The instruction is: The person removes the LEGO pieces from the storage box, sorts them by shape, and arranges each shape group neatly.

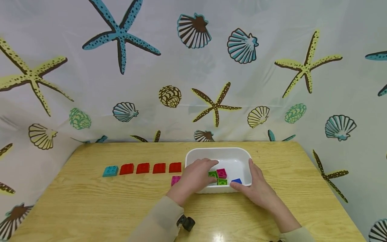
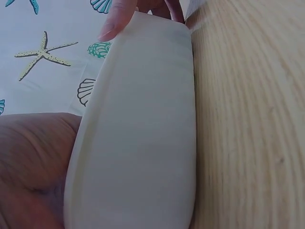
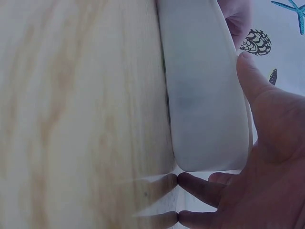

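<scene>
A white plastic bin [image 1: 222, 190] stands on the wooden table. In it lie a magenta toy brick [image 1: 221, 173], a green brick [image 1: 213, 174], a lighter green brick [image 1: 222, 182] and a blue brick [image 1: 237, 181]. My left hand [image 1: 196, 176] reaches over the bin's left side, index finger and thumb spread apart above the bricks; its other fingers are hidden. At the right front corner my right hand [image 1: 258, 188] holds the bin, thumb at the front rim, fingers round the outer end. In the right wrist view that hand's fingertips [image 3: 183, 179] touch the table.
Left of the bin runs a row of several red bricks [image 1: 143, 168] with a light-blue brick [image 1: 110, 171] at its left end. A magenta brick [image 1: 175, 180] lies close to the left hand, partly covered. Behind the table hangs a seashell-patterned curtain [image 1: 181, 70].
</scene>
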Tool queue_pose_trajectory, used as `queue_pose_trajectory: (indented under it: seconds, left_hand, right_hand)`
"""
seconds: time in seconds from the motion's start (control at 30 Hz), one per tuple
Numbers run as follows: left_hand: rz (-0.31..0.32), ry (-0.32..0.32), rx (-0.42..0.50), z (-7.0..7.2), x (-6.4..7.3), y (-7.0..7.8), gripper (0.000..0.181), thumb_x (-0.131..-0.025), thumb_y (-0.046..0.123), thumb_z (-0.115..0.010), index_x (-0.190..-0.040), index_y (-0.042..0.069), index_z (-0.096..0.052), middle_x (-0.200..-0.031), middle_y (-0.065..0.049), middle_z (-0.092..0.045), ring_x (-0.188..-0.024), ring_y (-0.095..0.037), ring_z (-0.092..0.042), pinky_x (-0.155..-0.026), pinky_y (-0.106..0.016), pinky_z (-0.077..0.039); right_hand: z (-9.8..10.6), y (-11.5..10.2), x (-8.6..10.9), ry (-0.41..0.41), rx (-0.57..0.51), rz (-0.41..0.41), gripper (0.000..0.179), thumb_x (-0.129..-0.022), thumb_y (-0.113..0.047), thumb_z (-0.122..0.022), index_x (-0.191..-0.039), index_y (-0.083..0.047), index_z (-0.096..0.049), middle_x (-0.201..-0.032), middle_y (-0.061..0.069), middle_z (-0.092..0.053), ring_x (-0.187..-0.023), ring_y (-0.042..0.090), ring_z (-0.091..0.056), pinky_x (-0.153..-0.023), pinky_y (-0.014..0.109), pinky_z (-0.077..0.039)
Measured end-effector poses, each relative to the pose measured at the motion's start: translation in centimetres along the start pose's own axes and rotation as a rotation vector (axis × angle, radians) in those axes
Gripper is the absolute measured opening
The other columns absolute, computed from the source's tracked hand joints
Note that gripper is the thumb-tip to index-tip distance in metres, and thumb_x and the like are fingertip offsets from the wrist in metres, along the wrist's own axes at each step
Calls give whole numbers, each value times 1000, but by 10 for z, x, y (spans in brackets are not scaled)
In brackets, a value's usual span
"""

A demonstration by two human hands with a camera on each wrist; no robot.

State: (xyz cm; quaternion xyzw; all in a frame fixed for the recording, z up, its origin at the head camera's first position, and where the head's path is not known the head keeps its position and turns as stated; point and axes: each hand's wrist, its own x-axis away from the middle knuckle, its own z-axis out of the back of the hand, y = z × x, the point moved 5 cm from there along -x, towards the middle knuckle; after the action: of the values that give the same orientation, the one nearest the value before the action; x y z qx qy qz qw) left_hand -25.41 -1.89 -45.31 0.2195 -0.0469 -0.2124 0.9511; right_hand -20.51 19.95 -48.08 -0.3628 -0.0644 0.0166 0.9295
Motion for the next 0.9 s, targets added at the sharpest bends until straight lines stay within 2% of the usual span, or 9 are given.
queue_pose_trajectory:
  seconds: [0.23,0.47,0.9]
  left_hand:
    - [11,-46,-22,-4,-7,-2,65,-94,29,-92,-154,18,-67,-145,-6,-71,-134,-29,-64,-117,-49,-52]
    - [13,-52,-50,-6,-11,-2,62,-94,31,-91,-151,17,-70,-140,-4,-73,-129,-27,-66,-114,-47,-53]
    - [30,-64,-48,-6,-11,-1,49,-95,23,-90,-142,15,-76,-136,-4,-75,-127,-27,-67,-114,-47,-53]
  right_hand:
    - [0,1,0,-10,-9,-1,125,-99,-66,-74,-176,-5,3,-179,30,-9,-151,58,-42,-118,74,-40]
    - [1,1,1,-8,-11,-5,125,-99,-65,-75,-176,-5,3,-179,30,-10,-151,58,-42,-118,74,-40]
    - [0,0,0,-6,-14,-1,125,-99,-64,-76,-176,-5,3,-179,31,-10,-152,59,-41,-118,74,-39]
